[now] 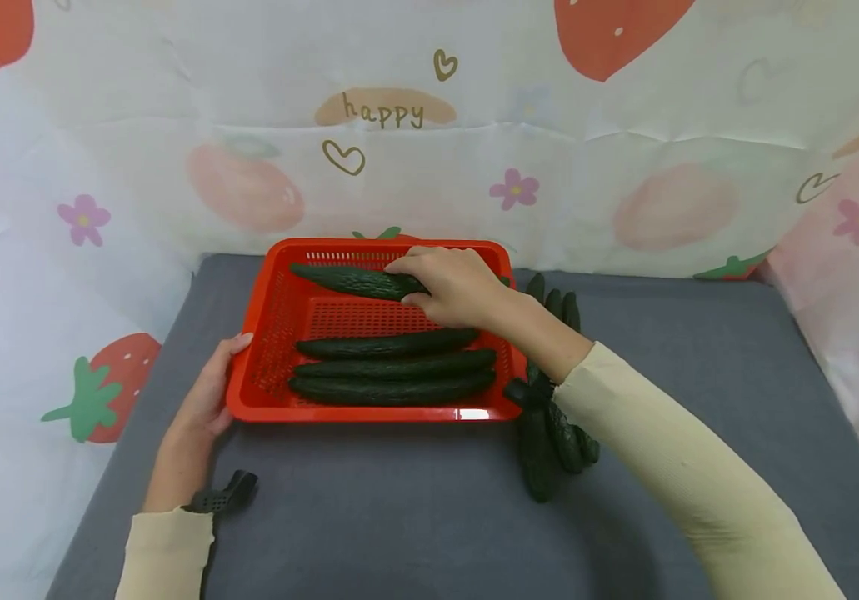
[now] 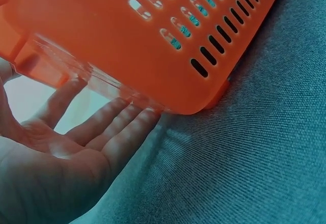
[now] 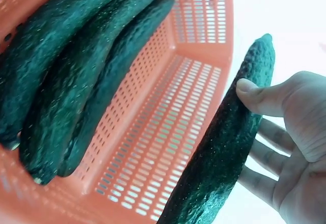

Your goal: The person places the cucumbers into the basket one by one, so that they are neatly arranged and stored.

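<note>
Cream sleeve nearest, leading up to right hand, thumb and fingers pinched around the held cucumber, long axis roughly 9-to-3 with the bare tip toward 9, at the 12 o'clock side of the red basket. Left hand holds the basket's 9 o'clock rim, fingers nearly straight; inside, three cucumbers lie 9-to-3 on the 6 o'clock side. Loose cucumbers at 3 o'clock run roughly 12-to-6 on gray cloth, printed backdrop at 12.
</note>
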Tool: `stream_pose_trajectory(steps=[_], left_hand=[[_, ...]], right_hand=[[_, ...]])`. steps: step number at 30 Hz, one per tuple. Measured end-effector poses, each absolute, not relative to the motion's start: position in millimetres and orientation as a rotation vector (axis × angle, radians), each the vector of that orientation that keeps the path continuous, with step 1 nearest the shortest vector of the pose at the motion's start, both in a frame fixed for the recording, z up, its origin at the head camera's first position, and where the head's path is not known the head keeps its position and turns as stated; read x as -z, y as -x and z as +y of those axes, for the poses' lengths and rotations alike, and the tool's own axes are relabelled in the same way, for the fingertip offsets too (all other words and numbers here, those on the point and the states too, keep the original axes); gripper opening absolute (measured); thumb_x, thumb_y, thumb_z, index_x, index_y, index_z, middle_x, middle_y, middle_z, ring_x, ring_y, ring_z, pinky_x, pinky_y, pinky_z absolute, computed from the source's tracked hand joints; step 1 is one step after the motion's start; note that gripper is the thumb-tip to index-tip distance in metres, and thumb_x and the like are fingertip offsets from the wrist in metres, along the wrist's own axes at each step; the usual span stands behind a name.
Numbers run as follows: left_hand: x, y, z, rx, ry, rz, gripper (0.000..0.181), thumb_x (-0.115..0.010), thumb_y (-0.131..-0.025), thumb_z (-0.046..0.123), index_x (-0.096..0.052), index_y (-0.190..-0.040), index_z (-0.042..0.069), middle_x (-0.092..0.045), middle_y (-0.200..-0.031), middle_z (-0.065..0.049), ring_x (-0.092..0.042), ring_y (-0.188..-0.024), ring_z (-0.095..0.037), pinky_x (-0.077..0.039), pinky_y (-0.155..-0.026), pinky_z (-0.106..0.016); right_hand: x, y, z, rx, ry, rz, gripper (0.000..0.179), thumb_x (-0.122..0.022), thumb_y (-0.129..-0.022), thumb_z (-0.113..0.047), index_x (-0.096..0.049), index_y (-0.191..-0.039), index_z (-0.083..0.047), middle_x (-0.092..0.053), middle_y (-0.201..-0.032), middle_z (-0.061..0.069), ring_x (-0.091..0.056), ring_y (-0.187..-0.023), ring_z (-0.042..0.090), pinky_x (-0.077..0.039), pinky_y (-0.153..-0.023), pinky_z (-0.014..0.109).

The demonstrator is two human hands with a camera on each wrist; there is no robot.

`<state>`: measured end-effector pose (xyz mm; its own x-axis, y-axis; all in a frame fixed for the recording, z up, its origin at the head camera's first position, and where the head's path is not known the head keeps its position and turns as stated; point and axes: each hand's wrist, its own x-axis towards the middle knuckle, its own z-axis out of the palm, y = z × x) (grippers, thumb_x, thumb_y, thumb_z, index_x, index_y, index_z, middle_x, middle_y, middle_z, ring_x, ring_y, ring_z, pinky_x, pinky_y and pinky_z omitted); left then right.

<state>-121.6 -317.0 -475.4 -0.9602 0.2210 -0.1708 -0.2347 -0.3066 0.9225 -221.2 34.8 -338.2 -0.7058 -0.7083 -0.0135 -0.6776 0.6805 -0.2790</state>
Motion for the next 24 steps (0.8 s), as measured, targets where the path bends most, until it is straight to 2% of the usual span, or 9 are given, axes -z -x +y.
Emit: stream_pose_trajectory(steps=[6,12,19,24], left_hand=[[477,128,-308,-2.327,0.051,1.683,0.025,-0.04,-0.113,0.04,-0.049,-0.13,0.023,-0.068,-0.111,0.012,-0.067,-0.096,-0.002,-0.06,-0.083,-0.019],[477,130,-305,-2.3,0.071,1.723,0.029,-0.04,-0.113,0.042,-0.046,-0.134,0.023,-0.065,-0.116,0.012,-0.065,-0.1,-0.003,-0.06,-0.085,-0.02],[476,127,-313,-2.31,0.017,1.727,0.028,-0.039,-0.113,0.04,-0.047,-0.134,0.023,-0.065,-0.115,0.011,-0.066,-0.098,-0.003,-0.06,-0.084,-0.02],[478,123,-316,-2.33,-0.006,1.679,0.025,-0.038,-0.114,0.038,-0.047,-0.13,0.022,-0.068,-0.11,0.009,-0.069,-0.092,-0.004,-0.062,-0.081,-0.02]], right_hand=[[339,226,31,0.406,1.092,2.754,0.047,-0.071,-0.102,-0.026,-0.062,-0.147,-0.02,-0.064,-0.146,0.004,-0.07,-0.117,0.022,-0.059,-0.075,0.038],[341,227,45,0.453,1.018,2.774,0.048,-0.067,-0.104,-0.036,-0.06,-0.149,-0.019,-0.064,-0.146,0.005,-0.071,-0.112,0.023,-0.06,-0.079,0.039],[344,223,71,0.496,1.007,2.775,0.045,-0.065,-0.105,-0.032,-0.062,-0.145,-0.012,-0.066,-0.147,0.01,-0.068,-0.124,0.029,-0.058,-0.102,0.049],[351,215,86,0.508,1.007,2.779,0.045,-0.067,-0.104,-0.032,-0.064,-0.144,-0.01,-0.067,-0.145,0.012,-0.07,-0.119,0.031,-0.061,-0.091,0.048]])
